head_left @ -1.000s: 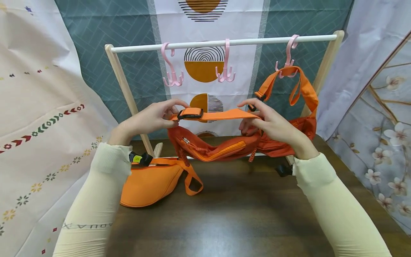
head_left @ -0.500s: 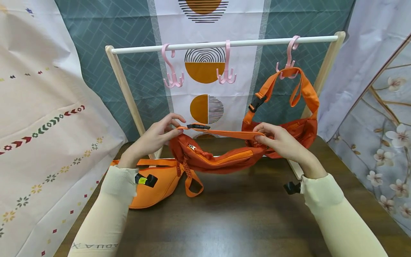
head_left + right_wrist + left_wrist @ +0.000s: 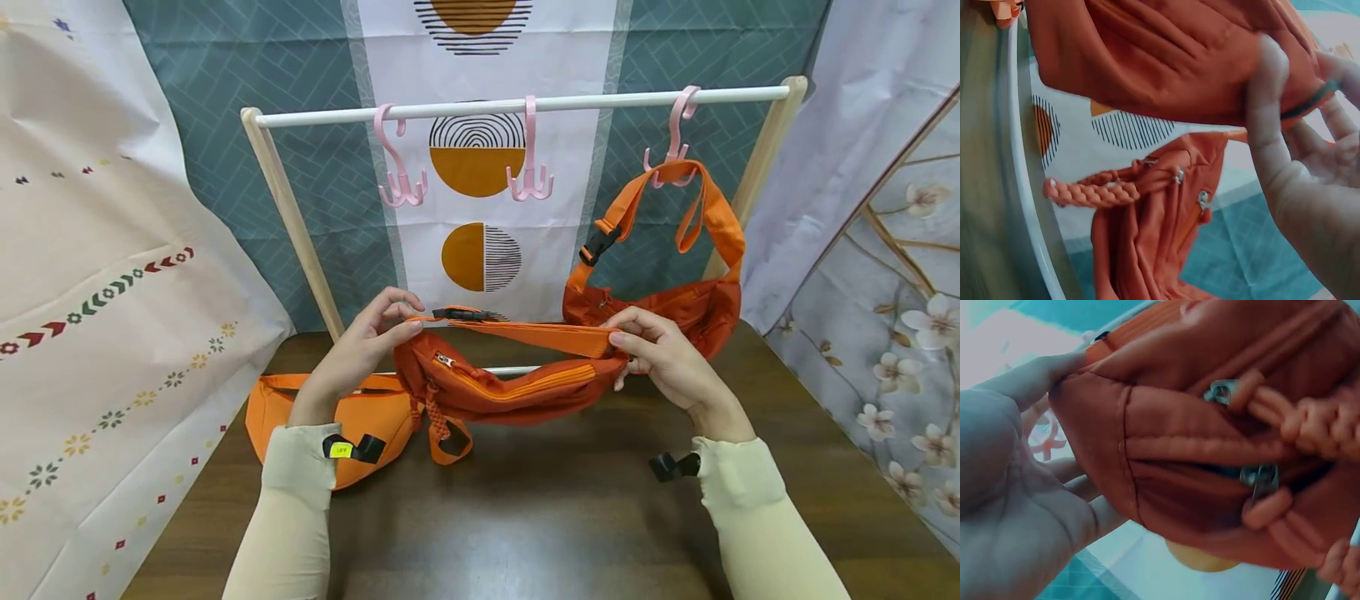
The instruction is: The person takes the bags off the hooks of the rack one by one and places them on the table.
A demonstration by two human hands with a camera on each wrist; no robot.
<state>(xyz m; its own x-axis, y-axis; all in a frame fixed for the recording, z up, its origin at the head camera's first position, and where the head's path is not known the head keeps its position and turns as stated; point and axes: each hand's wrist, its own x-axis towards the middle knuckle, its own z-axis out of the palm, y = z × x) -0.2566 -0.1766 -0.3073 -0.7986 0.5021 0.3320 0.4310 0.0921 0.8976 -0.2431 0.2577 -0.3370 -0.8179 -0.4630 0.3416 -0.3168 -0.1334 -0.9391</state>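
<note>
Between my hands a rust-red belt bag [image 3: 510,396] with orange zips hangs level above the table, its orange strap [image 3: 555,335] and black buckle [image 3: 459,314] stretched along the top. My left hand [image 3: 360,346] pinches its left end where the strap joins. In the left wrist view the bag [image 3: 1166,412] shows zip pulls with braided cords. My right hand [image 3: 667,358] pinches the opposite end, thumb [image 3: 1266,94] across the cloth in the right wrist view. Behind that hand, a similar red bag [image 3: 675,304] hangs by its strap from a pink hook [image 3: 675,137].
A white rail [image 3: 585,102] on wooden legs carries two further pink hooks, left [image 3: 403,190] and middle [image 3: 530,179], with nothing on them. On the brown table [image 3: 480,533] an orange belt bag [image 3: 378,425] lies at the left, partly hidden by my left arm.
Both hands have come down and nearer with the red bag. My right hand has moved outward to the bag's right end, uncovering the hanging bag's buckle.
</note>
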